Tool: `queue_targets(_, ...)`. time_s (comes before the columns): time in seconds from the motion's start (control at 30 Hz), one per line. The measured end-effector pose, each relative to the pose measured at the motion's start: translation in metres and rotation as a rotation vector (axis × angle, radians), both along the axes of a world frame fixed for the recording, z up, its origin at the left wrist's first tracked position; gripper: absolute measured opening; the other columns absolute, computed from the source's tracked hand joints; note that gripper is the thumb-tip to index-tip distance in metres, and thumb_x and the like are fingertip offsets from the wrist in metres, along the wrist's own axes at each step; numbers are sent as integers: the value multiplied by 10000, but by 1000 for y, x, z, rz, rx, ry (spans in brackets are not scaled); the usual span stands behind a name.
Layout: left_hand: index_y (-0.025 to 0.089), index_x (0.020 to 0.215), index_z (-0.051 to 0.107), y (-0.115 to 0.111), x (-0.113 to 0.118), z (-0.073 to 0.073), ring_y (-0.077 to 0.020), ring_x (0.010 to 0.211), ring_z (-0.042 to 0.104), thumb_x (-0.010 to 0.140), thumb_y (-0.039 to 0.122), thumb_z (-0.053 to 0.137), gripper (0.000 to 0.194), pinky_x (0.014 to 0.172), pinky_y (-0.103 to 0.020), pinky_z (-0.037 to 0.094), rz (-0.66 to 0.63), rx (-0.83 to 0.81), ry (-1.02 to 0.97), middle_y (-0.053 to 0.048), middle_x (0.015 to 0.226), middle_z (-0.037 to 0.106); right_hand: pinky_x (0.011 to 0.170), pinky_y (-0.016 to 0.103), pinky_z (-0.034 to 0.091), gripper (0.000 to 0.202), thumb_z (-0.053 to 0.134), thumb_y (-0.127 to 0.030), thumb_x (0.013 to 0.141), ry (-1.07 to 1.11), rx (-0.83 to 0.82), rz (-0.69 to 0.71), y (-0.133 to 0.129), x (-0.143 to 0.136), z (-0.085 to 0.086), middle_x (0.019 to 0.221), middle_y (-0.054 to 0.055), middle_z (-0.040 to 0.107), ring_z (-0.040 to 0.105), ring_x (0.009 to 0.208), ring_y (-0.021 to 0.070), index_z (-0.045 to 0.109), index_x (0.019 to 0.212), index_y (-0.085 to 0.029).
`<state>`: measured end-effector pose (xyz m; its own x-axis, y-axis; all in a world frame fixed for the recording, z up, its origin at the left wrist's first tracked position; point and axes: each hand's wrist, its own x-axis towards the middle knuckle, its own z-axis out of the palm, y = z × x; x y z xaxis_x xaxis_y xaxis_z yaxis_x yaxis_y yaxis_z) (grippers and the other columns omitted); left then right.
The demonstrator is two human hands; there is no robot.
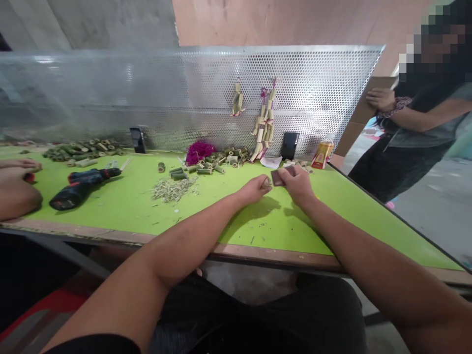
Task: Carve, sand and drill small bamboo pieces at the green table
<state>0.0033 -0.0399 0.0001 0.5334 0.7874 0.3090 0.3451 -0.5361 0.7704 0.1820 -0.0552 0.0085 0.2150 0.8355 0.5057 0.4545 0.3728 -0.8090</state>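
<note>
My left hand (254,189) is closed around a short bamboo piece (266,183), with only its pale end showing. Just to the right, my right hand (299,185) grips a flat dark-brown piece that looks like sandpaper (278,178). Its edge is very close to the bamboo; I cannot tell whether they touch. Both hands are above the green tabletop (265,231). Behind them lie several cut bamboo tubes (232,158), and a heap of thin bamboo shavings (173,189) is off to the left.
A cordless drill (83,187) lies left, near a co-worker's arm (18,189). Purple string (199,151), two phones (290,145) and a drink bottle (323,153) line the back. Strung bamboo (263,123) hangs on the perforated metal panel (313,88). Another person (424,118) stands right.
</note>
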Motion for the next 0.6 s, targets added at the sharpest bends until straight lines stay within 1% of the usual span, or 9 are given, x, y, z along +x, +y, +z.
queue_targets(0.07, 148, 975, 617, 3, 3, -7, -178, 781, 576, 815, 306, 619, 225, 761, -325, 496, -48, -21, -5, -53, 820, 640, 522, 268, 336, 360, 666, -520, 736, -159, 17, 86, -7, -15, 1, 615, -2, 524, 429, 569, 132, 519, 663, -199)
queue_targets(0.13, 136, 1031, 634, 5, 7, -11, -207, 872, 604, 790, 311, 657, 299, 814, -333, 505, -82, -6, -56, -76, 867, 671, 515, 266, 307, 376, 675, -512, 728, -258, 69, 84, -10, -22, 1, 588, -9, 492, 407, 563, 131, 482, 624, -206)
queue_targets(0.23, 132, 1087, 632, 6, 13, -14, -227, 945, 606, 775, 327, 676, 371, 851, -338, 508, -109, 18, -111, -85, 917, 686, 523, 268, 291, 385, 651, -504, 755, -315, 118, 66, -8, -20, 2, 587, -16, 465, 392, 570, 130, 440, 618, -213)
queue_targets(0.33, 126, 1081, 628, 4, 15, -13, -218, 923, 602, 785, 338, 660, 366, 843, -337, 502, -129, 13, -114, -81, 917, 676, 539, 271, 300, 382, 643, -500, 767, -337, 119, 116, -7, -16, 3, 594, -18, 462, 401, 583, 131, 436, 620, -214)
queue_targets(0.43, 119, 1015, 617, -1, 11, -9, -181, 818, 581, 804, 335, 635, 302, 765, -307, 494, -132, -20, -70, -68, 855, 643, 547, 274, 317, 367, 644, -503, 767, -319, 91, 156, -6, -13, 3, 608, -9, 493, 419, 591, 136, 474, 632, -206)
queue_targets(0.47, 125, 995, 605, -3, 9, -6, -162, 772, 563, 814, 334, 621, 277, 724, -291, 486, -129, -34, -51, -58, 832, 625, 547, 275, 326, 362, 647, -508, 763, -295, 66, 148, -4, -9, 3, 615, -4, 509, 426, 591, 137, 494, 643, -202)
queue_targets(0.53, 144, 964, 565, -6, 4, 2, -125, 690, 515, 840, 350, 586, 241, 645, -257, 460, -112, -55, -40, -31, 793, 576, 550, 279, 349, 363, 657, -526, 748, -218, 3, 74, 2, 3, 2, 634, 6, 543, 438, 588, 137, 538, 678, -190)
queue_targets(0.6, 163, 946, 519, -7, -3, 10, -102, 656, 479, 865, 381, 547, 235, 606, -236, 439, -73, -43, -90, -10, 781, 523, 556, 284, 369, 382, 666, -543, 731, -102, -33, -77, 8, 18, 2, 659, 19, 566, 452, 595, 137, 564, 713, -175)
